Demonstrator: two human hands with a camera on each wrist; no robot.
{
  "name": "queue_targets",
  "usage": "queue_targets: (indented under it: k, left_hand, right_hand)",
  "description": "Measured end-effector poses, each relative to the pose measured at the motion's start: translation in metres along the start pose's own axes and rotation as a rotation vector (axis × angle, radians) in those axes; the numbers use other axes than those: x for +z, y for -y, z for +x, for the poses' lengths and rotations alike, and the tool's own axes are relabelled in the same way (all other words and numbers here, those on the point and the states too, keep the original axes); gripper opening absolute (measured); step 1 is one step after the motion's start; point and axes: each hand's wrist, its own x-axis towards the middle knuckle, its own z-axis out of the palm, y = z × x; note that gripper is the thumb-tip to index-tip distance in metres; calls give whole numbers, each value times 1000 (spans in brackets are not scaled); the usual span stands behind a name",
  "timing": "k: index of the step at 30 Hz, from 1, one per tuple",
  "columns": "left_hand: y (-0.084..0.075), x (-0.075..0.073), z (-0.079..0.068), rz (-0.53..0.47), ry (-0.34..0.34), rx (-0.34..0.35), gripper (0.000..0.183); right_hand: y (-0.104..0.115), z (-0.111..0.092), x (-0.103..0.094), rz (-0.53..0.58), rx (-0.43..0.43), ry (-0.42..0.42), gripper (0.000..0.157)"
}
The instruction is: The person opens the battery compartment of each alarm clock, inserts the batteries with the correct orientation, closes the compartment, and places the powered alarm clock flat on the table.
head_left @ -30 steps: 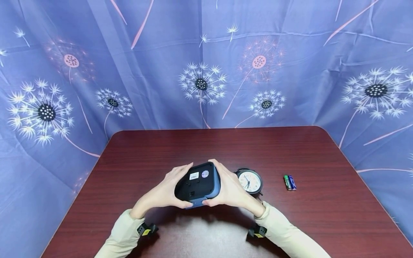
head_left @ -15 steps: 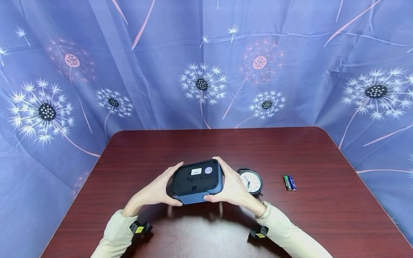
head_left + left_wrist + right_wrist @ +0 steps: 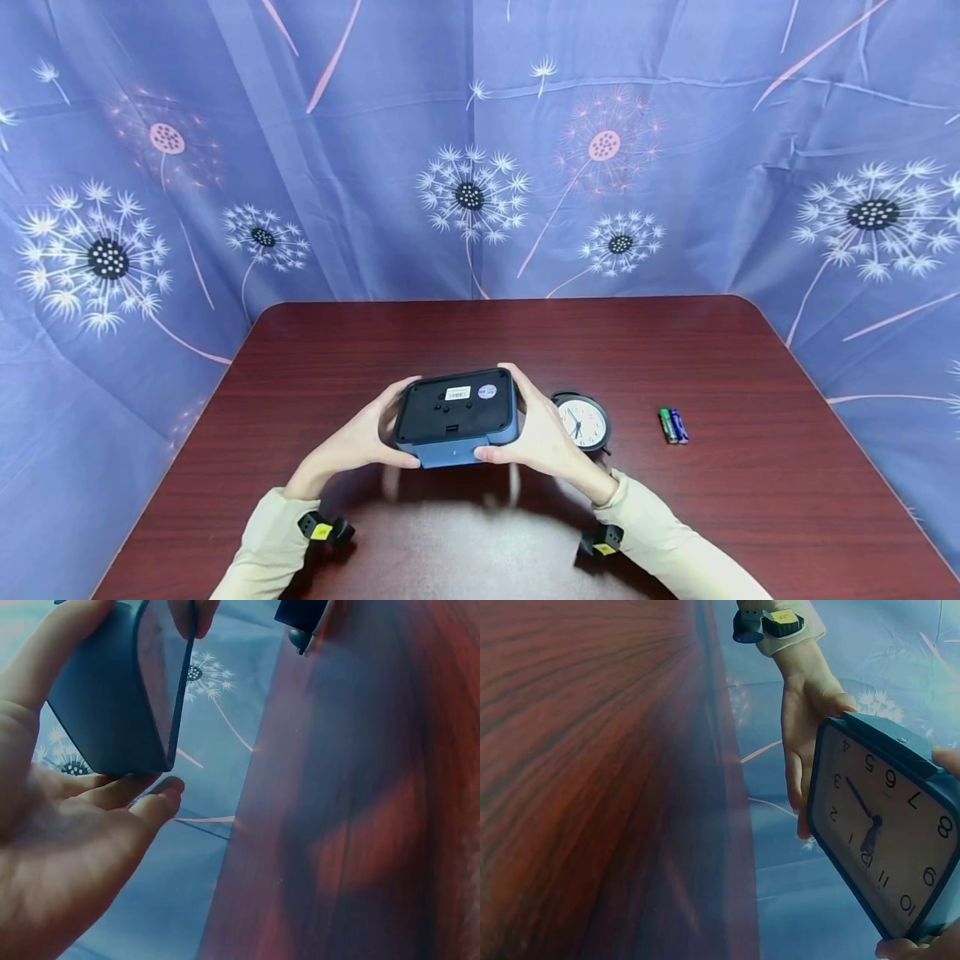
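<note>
Both hands hold a blue, rounded rectangular clock (image 3: 453, 408) above the table. Its black back, with a white barcode label and a round purple sticker, is turned up toward the head camera. The left hand (image 3: 352, 437) grips the left end, thumb on the near side and fingers toward the far edge. At the other end, the right hand (image 3: 538, 429) grips it the same way. In the right wrist view the numbered dial (image 3: 885, 825) shows on the underside, with two dark hands. The left wrist view shows the clock's blue side and the left hand's fingers (image 3: 154, 802) beneath it.
A round black alarm clock (image 3: 581, 423) with a white dial lies just right of the right wrist. Farther right, a green battery (image 3: 667, 426) and a blue battery (image 3: 678, 426) lie side by side on the dark red table (image 3: 337, 342). A blue dandelion-print cloth (image 3: 360, 167) hangs behind.
The blue clock has turned from a tilted position to nearly level, its front side swinging into view. The left hand has shifted left along with its end; the right hand has moved only slightly.
</note>
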Motion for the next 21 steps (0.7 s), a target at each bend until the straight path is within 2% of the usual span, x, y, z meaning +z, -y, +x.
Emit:
queue_targets:
  k: [3, 9, 14, 21]
  left_hand:
    - [1, 0, 1, -62, 6, 26, 107]
    - [1, 2, 1, -100, -20, 21, 106]
    - [0, 4, 1, -68, -66, 22, 104]
    - [-2, 4, -2, 2, -122, 43, 103]
  right_hand:
    - [0, -1, 1, 72, 16, 14, 104]
    - [-3, -1, 2, 173, 33, 31, 103]
    - [-2, -2, 3, 202, 70, 37, 103]
    - [-2, -2, 5, 275, 89, 89, 104]
